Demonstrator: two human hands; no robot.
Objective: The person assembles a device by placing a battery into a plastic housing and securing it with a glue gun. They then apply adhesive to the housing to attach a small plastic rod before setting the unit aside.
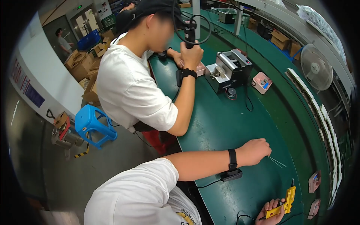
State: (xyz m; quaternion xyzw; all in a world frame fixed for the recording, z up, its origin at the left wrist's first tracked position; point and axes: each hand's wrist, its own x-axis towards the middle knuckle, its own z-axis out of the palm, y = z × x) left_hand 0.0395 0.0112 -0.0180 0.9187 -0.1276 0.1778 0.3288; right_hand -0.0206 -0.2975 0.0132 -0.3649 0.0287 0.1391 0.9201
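Observation:
My left hand (255,152) is closed above the green workbench (210,123). Between its fingertips are thin pale wires (276,161), whose free ends spread toward the right. A black wrist strap with a small box crosses that forearm. At the lower edge, my right hand (273,212) wraps around a yellow soldering gun (289,198). Its slim dark tip points up and away, and its trigger lies under my fingers. The two hands are apart, and the tip touches nothing that I can see.
A person (138,82) at the far left holds a black electric screwdriver (190,33) over a pink case (200,68). Beyond stand a black machine (229,71) and an open pink housing (261,82). More pink housings (314,182) lie along the right. A blue stool (93,125) stands left.

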